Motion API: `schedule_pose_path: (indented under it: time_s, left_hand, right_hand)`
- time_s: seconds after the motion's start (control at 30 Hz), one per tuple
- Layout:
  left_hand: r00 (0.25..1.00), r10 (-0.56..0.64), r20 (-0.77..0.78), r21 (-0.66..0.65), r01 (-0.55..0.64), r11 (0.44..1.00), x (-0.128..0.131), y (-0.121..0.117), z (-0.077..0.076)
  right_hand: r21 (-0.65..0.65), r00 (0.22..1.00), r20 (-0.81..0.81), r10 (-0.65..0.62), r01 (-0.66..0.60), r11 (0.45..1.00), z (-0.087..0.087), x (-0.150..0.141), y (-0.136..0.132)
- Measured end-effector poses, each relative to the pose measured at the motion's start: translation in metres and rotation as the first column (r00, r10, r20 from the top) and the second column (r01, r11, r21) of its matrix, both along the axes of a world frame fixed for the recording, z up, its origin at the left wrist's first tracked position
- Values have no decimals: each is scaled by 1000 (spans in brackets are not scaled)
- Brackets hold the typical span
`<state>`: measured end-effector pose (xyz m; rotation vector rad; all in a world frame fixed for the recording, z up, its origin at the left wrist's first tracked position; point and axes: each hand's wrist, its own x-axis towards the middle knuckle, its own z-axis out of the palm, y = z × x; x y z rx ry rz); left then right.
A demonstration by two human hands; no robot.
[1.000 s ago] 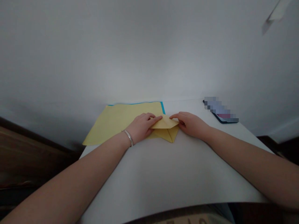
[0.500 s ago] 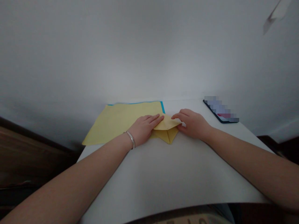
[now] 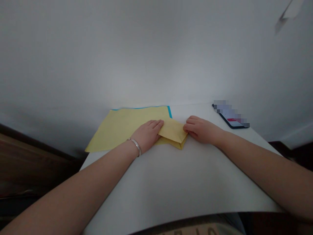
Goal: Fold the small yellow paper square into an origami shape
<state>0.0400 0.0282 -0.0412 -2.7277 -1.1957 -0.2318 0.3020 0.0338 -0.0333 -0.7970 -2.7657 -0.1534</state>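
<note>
A piece of folded yellow paper (image 3: 172, 130) lies on the table in front of me, its upper flap lying over a lower layer. My left hand (image 3: 146, 135), with a silver bangle (image 3: 135, 146) on its wrist, rests on a larger flat yellow paper sheet (image 3: 122, 130), fingertips against the fold's left edge. My right hand (image 3: 201, 130) pinches the fold's right edge between curled fingers and thumb. The lower layer is mostly hidden under the flap.
A white tabletop (image 3: 186, 182) runs under everything. A blue sheet's edge (image 3: 168, 111) shows behind the large yellow sheet. A smartphone (image 3: 232, 119), partly pixelated, lies at the back right. A white wall stands behind the table.
The folded paper's pointed shape is now covered by a flatter, squarer flap. My right hand has shifted left and closed on the edge, and my left fingers have drawn back slightly.
</note>
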Motion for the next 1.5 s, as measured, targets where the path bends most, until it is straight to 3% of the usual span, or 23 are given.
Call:
schedule_pose_path:
  time_s: [0.3,0.53,0.77,0.9,1.03,1.33,1.5]
  left_hand:
    - [991,134,21,-5,-133,991,3,-6,12]
    - [936,242,254,-155,-207,966,5,-1,7]
    - [820,296,489,-344,-131,930,0,5,2]
    - [830,283,481,-287,-156,945,-2,5,2]
    - [898,217,381,-201,-149,968,0,3,5]
    - [962,118,246,-83,-100,992,-1,3,5]
    - [960,122,253,-71,-107,992,0,2,5]
  right_hand:
    - [-87,974,-143,-176,164,983,-1,-5,-3]
    - [-119,949,-175,-262,244,962,-2,-7,-5]
    - [-133,934,-173,-312,291,947,-4,-6,-3]
    - [-137,939,-164,-301,281,950,-4,-4,-3]
    - [-136,942,-202,-268,244,960,-4,-2,-3]
    - [25,960,-204,-193,202,979,2,-8,-13]
    - [57,979,-40,-201,203,978,3,-10,-16]
